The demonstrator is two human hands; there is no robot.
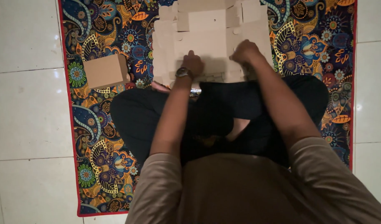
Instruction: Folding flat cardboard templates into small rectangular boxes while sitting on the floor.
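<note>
Seated on a patterned rug, left hand and right hand press curled fingers onto flat cardboard sheets, seemingly light, stiff, best gripped at edges.

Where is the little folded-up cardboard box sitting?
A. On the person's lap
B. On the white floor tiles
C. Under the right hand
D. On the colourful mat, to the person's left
D: the closed cardboard box rests on the patterned mat, left of the left hand, while both hands, including the right hand, press on the flat cardboard sheets.
</note>
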